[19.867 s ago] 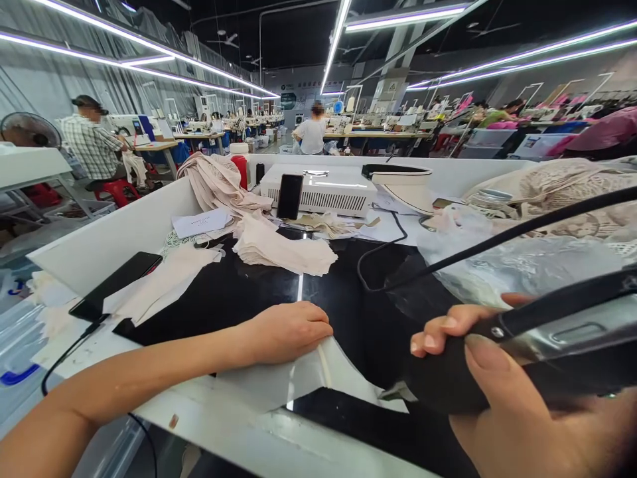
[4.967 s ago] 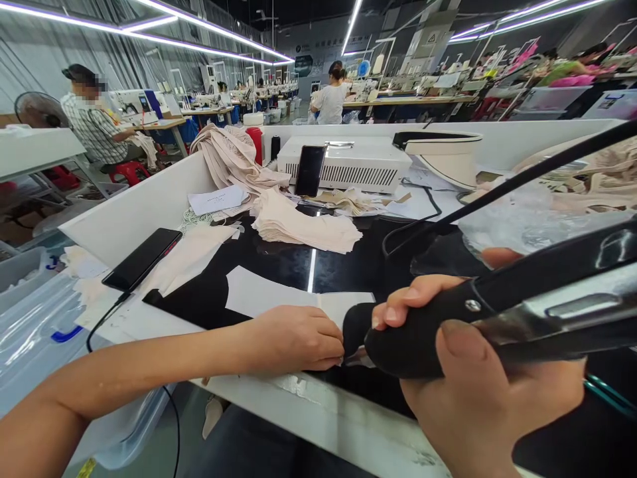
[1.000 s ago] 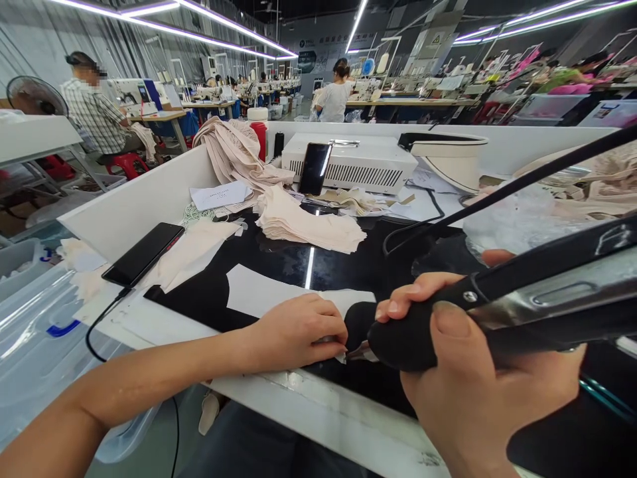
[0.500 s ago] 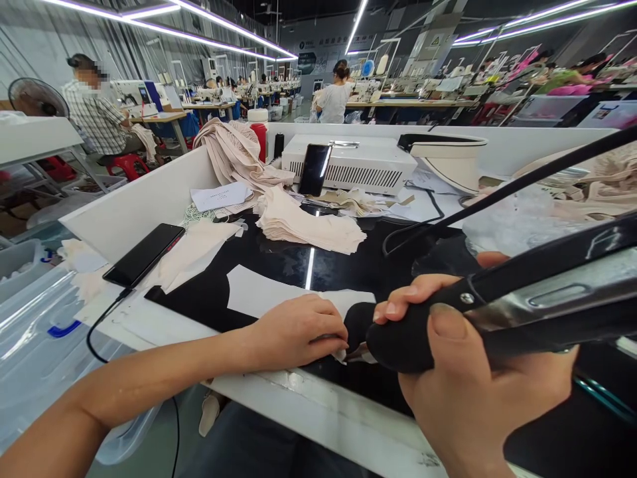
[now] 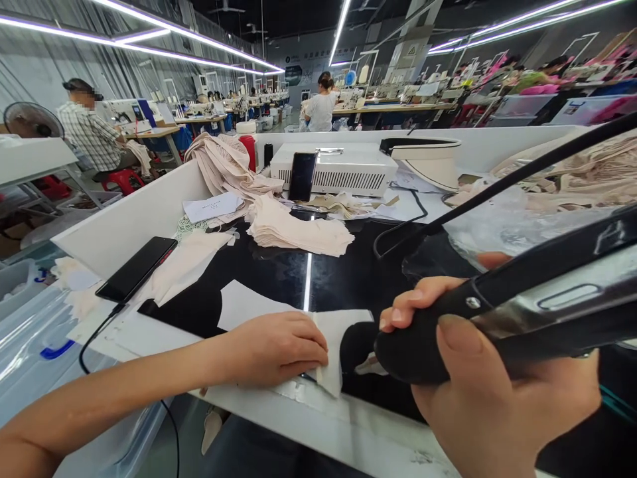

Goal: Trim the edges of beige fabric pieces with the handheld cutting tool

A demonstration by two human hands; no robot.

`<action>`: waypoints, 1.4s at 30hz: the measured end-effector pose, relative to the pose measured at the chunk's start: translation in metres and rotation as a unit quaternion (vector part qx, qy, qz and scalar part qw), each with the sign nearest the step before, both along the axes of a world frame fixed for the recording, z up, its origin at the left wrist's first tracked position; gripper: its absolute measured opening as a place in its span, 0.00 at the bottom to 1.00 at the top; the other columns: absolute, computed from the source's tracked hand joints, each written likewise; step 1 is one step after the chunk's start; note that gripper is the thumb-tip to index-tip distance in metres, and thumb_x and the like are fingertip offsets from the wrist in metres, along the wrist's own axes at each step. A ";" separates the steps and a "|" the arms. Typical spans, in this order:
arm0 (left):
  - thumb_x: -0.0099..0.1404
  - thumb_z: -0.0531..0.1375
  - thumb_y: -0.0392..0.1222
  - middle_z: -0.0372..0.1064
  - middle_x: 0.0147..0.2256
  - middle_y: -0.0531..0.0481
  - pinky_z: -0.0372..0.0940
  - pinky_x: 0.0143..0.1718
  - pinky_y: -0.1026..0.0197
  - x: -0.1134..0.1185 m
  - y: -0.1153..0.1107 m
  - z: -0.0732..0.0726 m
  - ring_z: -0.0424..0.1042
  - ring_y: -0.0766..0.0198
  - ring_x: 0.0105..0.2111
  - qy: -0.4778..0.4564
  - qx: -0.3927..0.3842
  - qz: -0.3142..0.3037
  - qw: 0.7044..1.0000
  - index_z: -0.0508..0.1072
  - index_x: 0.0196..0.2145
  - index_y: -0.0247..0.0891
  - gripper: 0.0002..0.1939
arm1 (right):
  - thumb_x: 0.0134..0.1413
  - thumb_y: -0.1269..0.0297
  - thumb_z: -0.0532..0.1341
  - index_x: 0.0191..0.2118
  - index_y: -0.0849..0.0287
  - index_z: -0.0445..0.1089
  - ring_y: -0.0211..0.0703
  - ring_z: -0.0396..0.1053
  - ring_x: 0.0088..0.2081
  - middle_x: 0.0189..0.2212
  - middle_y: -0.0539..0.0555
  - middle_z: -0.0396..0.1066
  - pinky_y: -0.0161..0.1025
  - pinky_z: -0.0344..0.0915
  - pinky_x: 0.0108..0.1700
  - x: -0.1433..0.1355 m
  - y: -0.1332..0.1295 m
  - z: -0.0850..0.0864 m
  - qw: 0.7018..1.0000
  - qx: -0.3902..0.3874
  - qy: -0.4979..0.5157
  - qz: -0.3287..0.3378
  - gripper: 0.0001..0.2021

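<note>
My left hand rests at the table's front edge, its fingers closed together on a pale fabric piece. That piece lies over part of a white curved piece on the glossy black surface. On the right, my right hand is wrapped round the rounded black handle of a large black and silver tool. The handle's end is right of the pale piece, apart from it. A stack of cream fabric pieces sits farther back.
A phone with a cable lies at the left. Behind stand another phone, a white vented box and heaped fabric. A black cable crosses the right side. People sit in the background, one in a checked shirt.
My left hand has shifted left, and more of the pale piece shows beside its fingers. My right hand with the tool now appears slightly lower and to the right. The whole view has shifted.
</note>
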State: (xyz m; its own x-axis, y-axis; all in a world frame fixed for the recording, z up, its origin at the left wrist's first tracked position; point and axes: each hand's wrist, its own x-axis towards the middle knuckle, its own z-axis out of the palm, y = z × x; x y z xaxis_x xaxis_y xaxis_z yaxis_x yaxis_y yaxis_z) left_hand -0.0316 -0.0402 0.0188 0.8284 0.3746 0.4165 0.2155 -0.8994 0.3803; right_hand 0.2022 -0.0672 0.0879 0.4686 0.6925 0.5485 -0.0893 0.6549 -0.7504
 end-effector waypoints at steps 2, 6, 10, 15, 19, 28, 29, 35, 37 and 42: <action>0.97 0.59 0.41 0.91 0.53 0.41 0.80 0.66 0.55 -0.005 -0.004 0.005 0.90 0.53 0.54 0.004 0.003 -0.026 1.000 0.88 0.56 0.36 0.16 | 0.50 0.54 0.90 0.51 0.42 0.84 0.50 0.75 0.21 0.29 0.43 0.82 0.50 0.79 0.23 0.006 0.008 0.003 1.000 0.021 0.006 -0.023 0.25; 0.98 0.58 0.41 0.92 0.51 0.43 0.81 0.60 0.58 -0.011 -0.007 0.017 0.90 0.55 0.50 0.002 0.010 -0.047 0.999 0.88 0.56 0.35 0.17 | 0.51 0.59 0.87 0.45 0.43 0.79 0.48 0.74 0.20 0.29 0.42 0.80 0.48 0.77 0.23 0.020 0.028 0.007 0.997 0.051 0.000 -0.055 0.21; 0.97 0.58 0.40 0.91 0.53 0.42 0.82 0.60 0.58 -0.001 -0.002 0.020 0.89 0.55 0.53 0.015 0.042 -0.008 0.999 0.87 0.60 0.36 0.16 | 0.53 0.55 0.88 0.43 0.45 0.75 0.45 0.74 0.21 0.30 0.41 0.80 0.45 0.77 0.23 0.030 0.041 0.005 0.995 0.061 -0.013 -0.075 0.23; 0.94 0.60 0.35 0.88 0.52 0.43 0.83 0.62 0.54 0.031 0.011 0.014 0.88 0.55 0.52 0.068 0.164 0.016 0.984 0.86 0.60 0.37 0.12 | 0.57 0.48 0.90 0.44 0.46 0.76 0.43 0.76 0.24 0.33 0.43 0.82 0.43 0.79 0.27 0.032 0.036 -0.001 0.996 0.045 -0.032 -0.067 0.24; 0.93 0.69 0.44 0.85 0.50 0.44 0.83 0.59 0.53 0.050 0.017 0.007 0.86 0.55 0.50 0.081 0.220 0.005 0.972 0.84 0.64 0.35 0.11 | 0.58 0.41 0.90 0.44 0.46 0.76 0.42 0.77 0.25 0.34 0.43 0.83 0.41 0.80 0.28 0.032 0.031 -0.004 0.997 0.039 -0.035 -0.060 0.27; 0.95 0.65 0.48 0.83 0.48 0.45 0.82 0.60 0.54 0.048 0.014 -0.006 0.84 0.56 0.49 0.086 0.233 0.029 0.968 0.85 0.60 0.36 0.13 | 0.61 0.41 0.89 0.43 0.48 0.76 0.39 0.76 0.25 0.34 0.43 0.81 0.39 0.81 0.28 0.032 0.031 -0.008 0.997 0.054 -0.037 -0.049 0.27; 0.95 0.66 0.48 0.83 0.48 0.45 0.83 0.60 0.54 0.047 0.013 -0.006 0.84 0.56 0.49 0.080 0.231 0.030 0.969 0.85 0.60 0.36 0.13 | 0.61 0.40 0.89 0.43 0.48 0.76 0.39 0.76 0.26 0.34 0.43 0.81 0.38 0.81 0.28 0.032 0.031 -0.008 0.997 0.053 -0.040 -0.050 0.27; 0.92 0.70 0.48 0.83 0.49 0.45 0.83 0.59 0.53 0.048 0.013 -0.008 0.84 0.55 0.49 0.086 0.221 0.032 0.971 0.85 0.60 0.36 0.12 | 0.61 0.39 0.88 0.42 0.48 0.76 0.40 0.76 0.26 0.34 0.43 0.81 0.39 0.80 0.28 0.030 0.030 -0.010 0.997 0.040 -0.042 -0.050 0.27; 0.92 0.70 0.47 0.83 0.49 0.45 0.83 0.59 0.54 0.048 0.013 -0.008 0.84 0.55 0.49 0.085 0.221 0.030 0.971 0.85 0.61 0.35 0.12 | 0.61 0.40 0.89 0.43 0.48 0.76 0.40 0.76 0.25 0.34 0.43 0.81 0.39 0.80 0.27 0.029 0.030 -0.010 0.997 0.044 -0.041 -0.044 0.27; 0.92 0.71 0.46 0.82 0.49 0.45 0.82 0.57 0.55 0.048 0.014 -0.009 0.84 0.56 0.49 0.097 0.219 0.028 0.971 0.85 0.64 0.36 0.13 | 0.64 0.44 0.87 0.46 0.48 0.76 0.40 0.77 0.26 0.34 0.43 0.82 0.38 0.80 0.28 0.028 0.031 -0.012 0.997 0.049 -0.050 -0.034 0.24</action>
